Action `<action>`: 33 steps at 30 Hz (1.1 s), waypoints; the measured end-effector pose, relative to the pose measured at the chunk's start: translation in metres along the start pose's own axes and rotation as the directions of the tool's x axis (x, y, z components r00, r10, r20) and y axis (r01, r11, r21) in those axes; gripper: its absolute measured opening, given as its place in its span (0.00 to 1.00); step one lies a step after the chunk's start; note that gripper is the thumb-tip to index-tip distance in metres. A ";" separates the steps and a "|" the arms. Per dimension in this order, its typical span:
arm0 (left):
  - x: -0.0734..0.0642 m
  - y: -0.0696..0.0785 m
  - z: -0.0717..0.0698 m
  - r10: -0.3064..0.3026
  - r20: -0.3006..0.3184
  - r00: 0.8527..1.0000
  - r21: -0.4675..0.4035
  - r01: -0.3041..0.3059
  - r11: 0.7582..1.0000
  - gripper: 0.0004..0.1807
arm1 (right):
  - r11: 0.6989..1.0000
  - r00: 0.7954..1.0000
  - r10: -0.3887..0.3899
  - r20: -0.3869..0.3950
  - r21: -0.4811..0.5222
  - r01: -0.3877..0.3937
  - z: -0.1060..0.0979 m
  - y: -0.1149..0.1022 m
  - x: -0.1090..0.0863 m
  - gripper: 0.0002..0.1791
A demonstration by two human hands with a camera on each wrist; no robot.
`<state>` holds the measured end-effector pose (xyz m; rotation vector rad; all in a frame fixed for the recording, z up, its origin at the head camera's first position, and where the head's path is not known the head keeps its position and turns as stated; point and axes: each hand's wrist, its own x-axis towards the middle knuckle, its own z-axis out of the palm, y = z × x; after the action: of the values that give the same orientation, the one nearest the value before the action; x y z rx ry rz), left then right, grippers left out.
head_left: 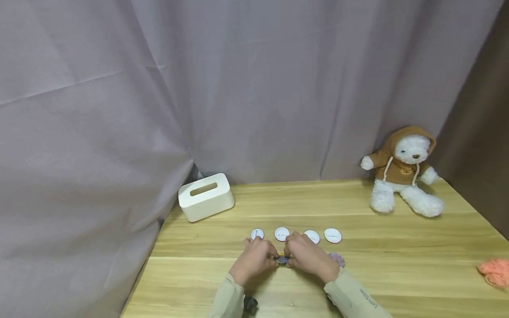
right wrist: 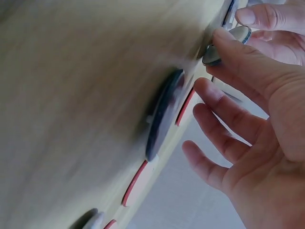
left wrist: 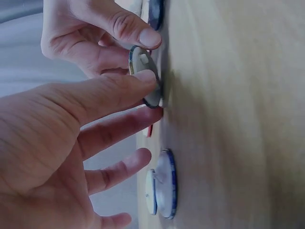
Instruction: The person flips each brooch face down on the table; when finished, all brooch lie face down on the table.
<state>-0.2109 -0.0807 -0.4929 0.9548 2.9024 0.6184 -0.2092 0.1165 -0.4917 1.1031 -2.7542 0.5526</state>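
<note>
The held badge (left wrist: pixel 141 62) shows me a pale grey back and a dark rim. The row badges (head_left: pixel 332 236) look white, some edged in red; the purple badge (head_left: pixel 337 259) is pinkish and mottled. I see a honey-yellow table (head_left: pixel 397 274) with streaky grain, a greyish-mauve curtain (head_left: pixel 262 97), cream box (head_left: pixel 210 207), coral yarn (head_left: pixel 496 271), beige sleeves (head_left: pixel 228 298), and a white bear (head_left: pixel 421 199) in a brown hoodie (head_left: pixel 399 175).

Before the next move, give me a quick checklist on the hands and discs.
1. Left hand pinching the small disc: ok.
2. Right hand gripping it too: ok.
3. Small disc level with the table: not ok, tilted.
4. Leftmost white disc untouched by the left hand: cannot tell, they overlap in the head view.
5. Purple disc fully visible from the head camera: not ok, partly hidden.
</note>
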 end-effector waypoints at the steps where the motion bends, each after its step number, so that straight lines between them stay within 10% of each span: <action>1: 0.000 0.000 -0.001 0.003 0.002 1.000 -0.006 -0.003 1.000 0.05 | 1.000 1.000 -0.002 0.001 0.002 0.002 -0.001 0.000 0.000 0.07; 22: 0.001 0.005 -0.008 0.091 -0.070 0.993 0.095 -0.084 0.992 0.11 | 0.998 0.998 -0.008 -0.054 -0.064 0.004 -0.009 -0.007 0.000 0.17; 33: 0.006 0.012 -0.005 0.002 -0.087 0.996 0.149 0.011 0.989 0.15 | 0.990 0.991 0.105 -0.086 -0.081 -0.112 -0.003 -0.009 0.004 0.19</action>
<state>-0.2099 -0.0702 -0.4827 0.9589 3.0642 0.4587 -0.2057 0.1086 -0.4855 0.8966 -2.7514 0.4764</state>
